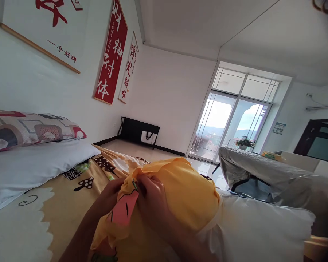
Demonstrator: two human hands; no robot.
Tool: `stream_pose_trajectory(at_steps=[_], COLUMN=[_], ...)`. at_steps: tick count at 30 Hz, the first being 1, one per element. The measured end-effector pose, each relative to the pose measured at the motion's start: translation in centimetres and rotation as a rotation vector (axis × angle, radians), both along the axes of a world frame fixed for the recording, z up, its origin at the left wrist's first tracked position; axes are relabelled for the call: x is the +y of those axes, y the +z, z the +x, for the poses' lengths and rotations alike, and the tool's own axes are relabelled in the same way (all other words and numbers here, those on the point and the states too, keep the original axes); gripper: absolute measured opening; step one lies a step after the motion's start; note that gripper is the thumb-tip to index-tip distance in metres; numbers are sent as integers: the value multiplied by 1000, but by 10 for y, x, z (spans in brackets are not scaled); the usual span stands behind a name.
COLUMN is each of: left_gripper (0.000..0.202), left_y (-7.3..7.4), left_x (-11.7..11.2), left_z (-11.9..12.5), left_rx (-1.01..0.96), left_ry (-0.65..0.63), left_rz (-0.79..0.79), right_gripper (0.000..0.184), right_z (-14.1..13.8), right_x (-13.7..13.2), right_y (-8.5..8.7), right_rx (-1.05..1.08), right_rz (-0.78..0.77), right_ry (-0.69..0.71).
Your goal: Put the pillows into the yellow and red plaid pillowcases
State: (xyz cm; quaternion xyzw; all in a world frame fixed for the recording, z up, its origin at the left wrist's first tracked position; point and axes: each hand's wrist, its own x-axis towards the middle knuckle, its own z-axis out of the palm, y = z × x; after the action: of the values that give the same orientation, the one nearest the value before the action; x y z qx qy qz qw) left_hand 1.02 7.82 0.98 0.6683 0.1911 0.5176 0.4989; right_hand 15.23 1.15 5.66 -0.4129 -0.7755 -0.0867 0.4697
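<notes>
A yellow pillowcase with a pink printed patch is bunched up in front of me, covering part of a white pillow that sticks out to the right. My left hand grips the gathered cloth from the left, its fingers partly hidden behind the fold. Close beside it, my right hand is closed on the same cloth, fingers curled into the edge. The cloth hangs down from both hands toward my lap. Under it lies a patterned blanket in tan and cream with mushroom prints.
On the left, a patterned pillow rests on another white pillow. A plastic-covered table stands to the right, with a potted plant beyond it. A black folded piece of furniture leans by the far wall, near glass doors.
</notes>
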Motion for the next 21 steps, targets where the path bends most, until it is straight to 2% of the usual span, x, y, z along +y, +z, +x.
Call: stream_pose_trajectory(at_steps=[2, 4, 5, 7, 9, 12, 14, 16, 18, 21], left_gripper=[24, 30, 33, 36, 34, 27, 24, 30, 43, 55], left_y=[-3, -3, -2, 3, 9, 16, 16, 13, 11, 9], left_x=[2, -1, -3, -12, -23, -35, -37, -36, -33, -28], left_z=[-5, -9, -9, -7, -2, 4, 2, -4, -10, -12], left_rx=[-73, -174, -215, -268, -294, -308, -297, -266, -268, -294], left_ry=[41, 103, 129, 170, 217, 349, 418, 384, 298, 234], left_rz=[-42, -98, -116, -118, -63, 72, 172, 254, 246, 41], right_gripper=[17, 12, 17, 39, 45, 15, 11, 13, 14, 21], right_z=[3, 7, 10, 14, 15, 14, 14, 15, 17, 18], right_x=[-6, -11, -11, -8, -1, 11, 17, 18, 17, 16], right_y=[8, 18, 24, 35, 41, 43, 42, 42, 42, 42], right_rx=[-34, -94, -142, -271, -417, -529, -543, -531, -509, -475], right_rz=[20, 114, 172, 238, 172, 46, 40, 45, 37, 58], right_ry=[80, 91, 60, -11, 11, 81, 85, 104, 123, 79])
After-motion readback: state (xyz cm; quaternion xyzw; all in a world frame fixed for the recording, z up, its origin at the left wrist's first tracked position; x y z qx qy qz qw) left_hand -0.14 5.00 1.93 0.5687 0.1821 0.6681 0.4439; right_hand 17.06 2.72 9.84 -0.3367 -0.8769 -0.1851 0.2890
